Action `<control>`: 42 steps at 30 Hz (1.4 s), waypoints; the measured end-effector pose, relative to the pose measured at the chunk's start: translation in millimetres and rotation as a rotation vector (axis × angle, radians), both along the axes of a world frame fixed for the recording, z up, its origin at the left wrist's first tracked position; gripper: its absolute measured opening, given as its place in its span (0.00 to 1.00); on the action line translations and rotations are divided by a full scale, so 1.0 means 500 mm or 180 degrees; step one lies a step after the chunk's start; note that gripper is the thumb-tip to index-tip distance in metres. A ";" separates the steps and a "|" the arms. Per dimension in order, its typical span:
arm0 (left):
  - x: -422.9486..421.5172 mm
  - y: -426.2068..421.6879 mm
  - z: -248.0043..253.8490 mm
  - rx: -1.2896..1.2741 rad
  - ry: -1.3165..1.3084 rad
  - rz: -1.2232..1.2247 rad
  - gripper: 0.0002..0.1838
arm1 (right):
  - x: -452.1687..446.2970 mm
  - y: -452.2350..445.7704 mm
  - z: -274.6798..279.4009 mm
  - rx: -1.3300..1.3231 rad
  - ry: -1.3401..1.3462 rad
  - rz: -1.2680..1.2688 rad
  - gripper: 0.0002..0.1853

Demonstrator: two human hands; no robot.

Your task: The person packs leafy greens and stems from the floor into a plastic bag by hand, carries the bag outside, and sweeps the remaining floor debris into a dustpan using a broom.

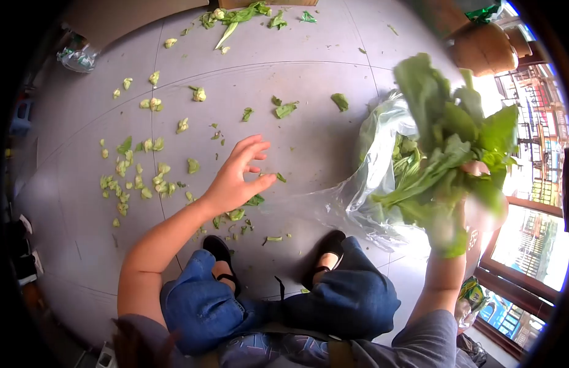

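Leafy greens are bunched in my right hand, which is mostly hidden behind leaves and stems. The bunch is raised beside and partly over a clear plastic bag standing on the floor. More greens show inside the bag's mouth. My left hand hovers above the floor left of the bag, fingers apart, holding nothing. Small leaf scraps lie just below it.
Cut stem ends are scattered across the tiled floor on the left. More greens lie at the far edge by a cardboard box. A brown pot stands at upper right, near a glass door.
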State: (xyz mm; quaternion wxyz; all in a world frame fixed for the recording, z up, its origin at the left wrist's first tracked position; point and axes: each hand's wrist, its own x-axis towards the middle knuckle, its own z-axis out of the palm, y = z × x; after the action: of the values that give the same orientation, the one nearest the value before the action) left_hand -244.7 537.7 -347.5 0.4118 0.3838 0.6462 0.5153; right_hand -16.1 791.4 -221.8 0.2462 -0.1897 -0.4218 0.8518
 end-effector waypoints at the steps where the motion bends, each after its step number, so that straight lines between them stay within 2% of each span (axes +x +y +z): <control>1: -0.004 -0.008 -0.029 -0.0295 -0.0079 0.0181 0.28 | 0.017 0.009 0.037 0.0178 0.0103 -0.0188 0.28; 3: -0.022 -0.020 -0.073 -0.0843 -0.0069 0.0425 0.22 | 0.071 0.064 0.063 0.0543 -0.0271 -0.0941 0.30; 5: -0.044 -0.033 -0.128 -0.0890 -0.0176 0.0649 0.20 | 0.172 0.172 0.054 0.1182 -0.0991 -0.1146 0.30; 6: -0.055 -0.039 -0.142 -0.0862 -0.0226 0.0732 0.19 | 0.236 0.227 0.038 0.1737 -0.1595 -0.1042 0.31; 7: -0.063 -0.043 -0.145 -0.0878 -0.0219 0.0783 0.19 | 0.227 0.224 0.035 0.2343 -0.2237 -0.0702 0.31; 8: -0.071 -0.046 -0.144 -0.0899 -0.0206 0.0850 0.18 | 0.214 0.209 0.008 0.3429 -0.3263 -0.0934 0.34; 9: -0.078 -0.047 -0.140 -0.0997 -0.0202 0.0885 0.19 | 0.198 0.189 -0.019 0.3710 -0.3818 -0.0674 0.39; 10: -0.085 -0.052 -0.151 -0.1067 -0.0050 0.0847 0.20 | 0.211 0.180 -0.043 0.4612 -0.4103 0.0067 0.39; 12: -0.107 -0.069 -0.179 -0.1242 0.0260 0.0825 0.21 | 0.223 0.162 -0.062 0.5137 -0.4859 0.0756 0.36; 14: -0.125 -0.082 -0.180 -0.1427 0.0593 0.0807 0.21 | 0.164 0.118 -0.042 0.5333 -0.4213 0.0210 0.30; 16: -0.152 -0.100 -0.191 -0.1634 0.0909 0.0763 0.21 | 0.068 0.029 -0.008 0.4402 -0.3768 -0.0224 0.23; 18: -0.171 -0.125 -0.211 -0.1818 0.1052 0.0791 0.21 | -0.023 -0.056 0.006 0.4866 -0.2886 0.0458 0.21; 19: -0.179 -0.137 -0.212 -0.1896 0.1078 0.0838 0.21 | -0.070 -0.101 0.004 0.4788 -0.2621 0.0881 0.21; 21: -0.189 -0.185 -0.216 -0.2012 0.1067 0.0960 0.22 | -0.139 -0.165 -0.048 0.4599 -0.1710 0.1762 0.18; 22: -0.194 -0.213 -0.218 -0.2038 0.1039 0.1045 0.22 | -0.176 -0.197 -0.075 0.4613 -0.1591 0.2259 0.18; 23: -0.199 -0.238 -0.221 -0.2051 0.1013 0.1128 0.22 | -0.204 -0.226 -0.120 0.4529 -0.1107 0.2493 0.19; 24: -0.202 -0.266 -0.225 -0.2133 0.0845 0.1345 0.22 | -0.225 -0.254 -0.172 0.4430 -0.0969 0.2768 0.20; 25: -0.200 -0.301 -0.230 -0.2205 0.0677 0.1564 0.22 | -0.245 -0.282 -0.235 0.4224 -0.1114 0.3258 0.25; 26: -0.193 -0.335 -0.238 -0.2269 0.0502 0.1777 0.23 | -0.261 -0.313 -0.304 0.4356 -0.1258 0.3329 0.28; 27: -0.181 -0.370 -0.251 -0.2225 0.0835 0.1804 0.23 | -0.271 -0.346 -0.366 0.4489 -0.1410 0.3390 0.30; 29: -0.140 -0.429 -0.287 -0.2120 0.1489 0.1793 0.24 | -0.269 -0.417 -0.443 0.4818 -0.1681 0.3277 0.29; 32: -0.066 -0.441 -0.315 -0.1833 0.1606 0.1177 0.30 | -0.262 -0.493 -0.539 0.5336 -0.1695 0.2928 0.26; 33: -0.039 -0.438 -0.354 -0.1945 0.1784 0.1100 0.32 | -0.257 -0.512 -0.564 0.5510 -0.1610 0.2796 0.24; 34: -0.011 -0.407 -0.329 -0.2391 0.2237 0.1110 0.31 | -0.244 -0.524 -0.589 0.5381 -0.1581 0.2852 0.23; 35: -0.001 -0.394 -0.349 -0.2069 0.2352 0.1282 0.27 | -0.230 -0.525 -0.612 0.5257 -0.1561 0.2893 0.22; 37: 0.000 -0.386 -0.389 -0.1615 0.2509 0.1353 0.22 | -0.232 -0.513 -0.594 0.4719 -0.1665 0.2958 0.17; 39: -0.011 -0.384 -0.414 -0.1368 0.2571 0.1173 0.17 | -0.258 -0.480 -0.586 0.4509 -0.1334 0.2368 0.16; 40: -0.024 -0.383 -0.407 -0.1356 0.2483 0.1335 0.15 | -0.278 -0.469 -0.572 0.4378 -0.1158 0.2093 0.16; 42: -0.057 -0.388 -0.386 -0.1351 0.2293 0.1665 0.11 | -0.337 -0.448 -0.533 0.4071 -0.1343 0.1866 0.14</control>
State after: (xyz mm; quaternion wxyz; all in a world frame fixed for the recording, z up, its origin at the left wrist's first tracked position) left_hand -273.2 343.9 -540.5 0.0881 0.2701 0.9129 0.2930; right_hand -184.8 567.6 -488.5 -0.0156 -0.0482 -0.9082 0.4155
